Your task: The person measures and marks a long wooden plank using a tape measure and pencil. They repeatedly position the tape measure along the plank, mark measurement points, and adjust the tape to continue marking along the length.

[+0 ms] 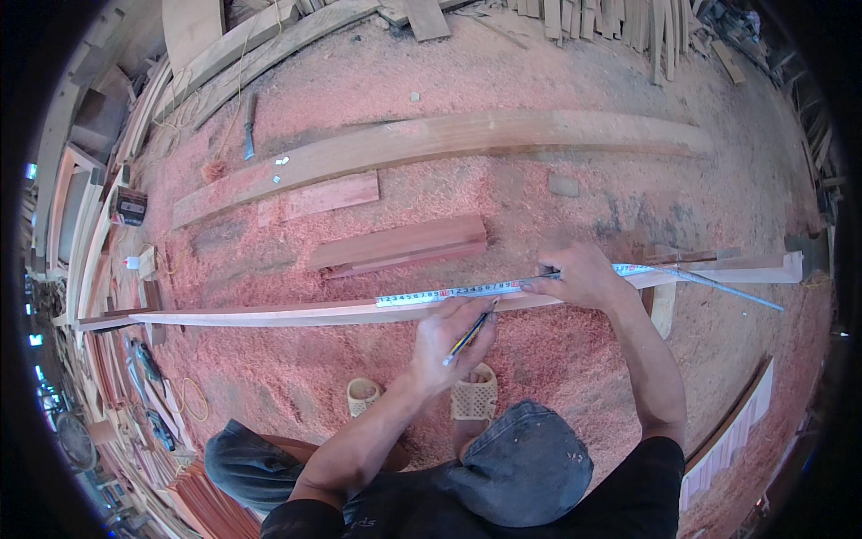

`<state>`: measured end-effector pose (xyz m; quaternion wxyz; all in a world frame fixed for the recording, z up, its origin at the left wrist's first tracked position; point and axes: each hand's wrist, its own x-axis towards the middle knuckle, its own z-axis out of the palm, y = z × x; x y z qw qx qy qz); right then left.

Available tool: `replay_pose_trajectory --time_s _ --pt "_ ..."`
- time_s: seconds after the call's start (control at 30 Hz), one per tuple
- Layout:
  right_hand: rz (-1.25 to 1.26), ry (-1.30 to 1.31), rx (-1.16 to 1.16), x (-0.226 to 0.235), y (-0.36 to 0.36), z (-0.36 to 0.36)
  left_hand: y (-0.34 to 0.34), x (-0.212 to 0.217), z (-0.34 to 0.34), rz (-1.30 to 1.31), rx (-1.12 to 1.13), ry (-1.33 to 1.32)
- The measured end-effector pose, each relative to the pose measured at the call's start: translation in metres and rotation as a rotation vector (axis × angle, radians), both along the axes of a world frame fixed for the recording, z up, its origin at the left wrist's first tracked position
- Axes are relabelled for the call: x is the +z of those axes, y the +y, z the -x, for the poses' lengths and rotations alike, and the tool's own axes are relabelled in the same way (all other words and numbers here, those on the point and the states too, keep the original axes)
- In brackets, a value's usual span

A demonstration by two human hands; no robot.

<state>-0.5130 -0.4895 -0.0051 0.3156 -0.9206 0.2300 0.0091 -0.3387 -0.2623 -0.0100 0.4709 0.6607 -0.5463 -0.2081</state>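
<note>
A long, narrow pale wooden strip [269, 314] runs across in front of me from far left to right. Along its upper face lies a white measuring tape blade [458, 292], whose right part bends off the strip and ends free in the air. My right hand [579, 274] is closed, with its fingers pinching the tape against the wood. Near the tape's left half, my left hand [453, 340] rests by the strip's near edge. Its fingers are closed round a dark pencil [469, 340], slanted with one end up towards the tape.
Pink shavings cover the floor. Beyond the strip lie a short thick board [404, 244], a thin board [319, 196], a long curved plank [431, 139] and a chisel-like tool [250, 130]. Power tools [148, 364] and stacked timber [211, 503] are at left. My sandalled feet [473, 395] stand close by.
</note>
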Motion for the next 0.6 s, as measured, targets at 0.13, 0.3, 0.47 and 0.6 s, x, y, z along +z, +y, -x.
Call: replay_pose_trajectory --time_s 0.13,0.3,0.47,0.6 --pt "0.005 0.08 0.008 0.0016 -0.0014 -0.0004 0.0006 0.0 -0.0025 0.0 0.0 0.029" --pt "-0.057 0.2 0.016 0.004 -0.0043 -0.0008 0.001 -0.0013 -0.0025 -0.023 -0.003 0.037" --pt "-0.048 0.242 0.033 0.0044 -0.0048 -0.0021 0.0004 -0.001 -0.0014 -0.034 0.005 0.036" --pt "-0.073 0.213 0.018 0.0079 0.0 0.001 0.0028 0.0019 0.0026 -0.021 0.011 0.016"
